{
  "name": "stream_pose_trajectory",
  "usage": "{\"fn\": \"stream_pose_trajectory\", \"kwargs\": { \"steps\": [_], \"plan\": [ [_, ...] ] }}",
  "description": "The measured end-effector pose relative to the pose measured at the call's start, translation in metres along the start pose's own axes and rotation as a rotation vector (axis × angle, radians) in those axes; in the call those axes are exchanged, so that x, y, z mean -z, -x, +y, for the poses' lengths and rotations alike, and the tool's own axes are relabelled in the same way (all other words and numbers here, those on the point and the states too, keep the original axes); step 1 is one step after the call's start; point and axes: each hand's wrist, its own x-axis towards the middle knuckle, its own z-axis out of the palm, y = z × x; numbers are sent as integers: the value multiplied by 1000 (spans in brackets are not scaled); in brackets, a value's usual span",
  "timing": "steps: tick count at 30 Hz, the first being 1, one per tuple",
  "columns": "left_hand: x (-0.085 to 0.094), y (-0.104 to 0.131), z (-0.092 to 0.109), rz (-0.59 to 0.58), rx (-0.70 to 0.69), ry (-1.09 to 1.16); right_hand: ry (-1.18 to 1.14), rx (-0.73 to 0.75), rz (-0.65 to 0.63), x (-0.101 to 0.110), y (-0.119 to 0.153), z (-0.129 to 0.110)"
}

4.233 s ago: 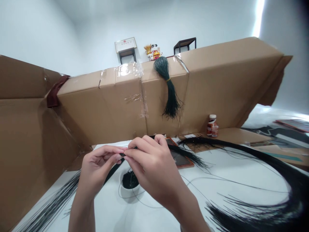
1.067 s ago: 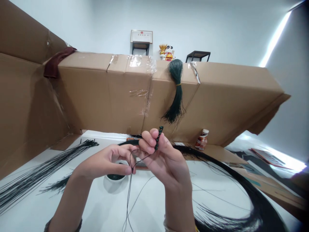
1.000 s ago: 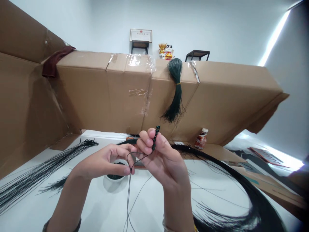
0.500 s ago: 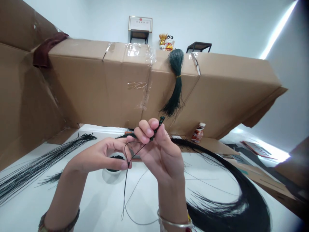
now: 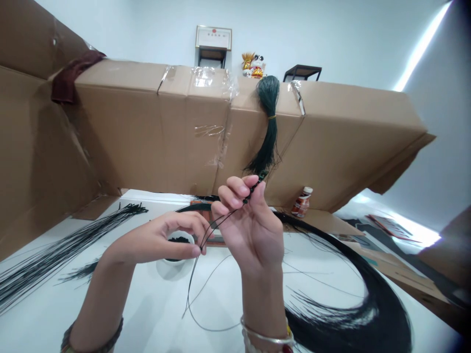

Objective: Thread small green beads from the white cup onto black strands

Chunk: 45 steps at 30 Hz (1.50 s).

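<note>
My right hand [image 5: 250, 223] is raised in the middle, its thumb and fingers closed on a short dark piece of knotted or beaded cord [image 5: 253, 190] that slants up to the right. Thin black cord strands [image 5: 221, 219] run down from this piece to my left hand [image 5: 172, 238]. There the thumb and forefinger pinch them. Below the pinch, the loose cord hangs and curves over the white table [image 5: 154, 314]. Behind my left hand stands a white bowl [image 5: 173, 260] holding small black pieces [image 5: 180, 239], partly hidden by the fingers.
Long dark cords [image 5: 84, 242] lie at left. A thick coil of black cord [image 5: 390, 314] curves along the right. A tied green-black bundle [image 5: 270, 98] hangs over the cardboard wall [image 5: 176, 137]. A small red-labelled bottle [image 5: 302, 202] stands at its foot.
My right hand has moved slightly up and right with the knotted piece, away from my left hand. The strands between the hands, looped before, now run straighter.
</note>
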Motion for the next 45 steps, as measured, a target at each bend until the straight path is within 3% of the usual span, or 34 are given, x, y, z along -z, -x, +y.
{"fn": "stream_pose_trajectory", "kwargs": {
  "steps": [7,13,20,26,32,39,45],
  "plan": [
    [8,6,-4,-14,22,-54,-12,2,43,2,2,-7],
    [12,8,-2,4,18,-76,-16,-35,-13,-4,11,-11],
    [8,9,0,29,-20,7,174,0,-5,-9,10,7],
    [3,11,-1,237,9,155,444,-6,-33,-4,2,22],
    [-5,6,0,411,-19,184,434,-16,-35,0,-2,23],
    [-10,-1,1,496,-33,279,366,-72,-91,3,-3,23],
    [-11,-6,0,570,9,249,469,-95,-92,6,-4,21]
  ]
}}
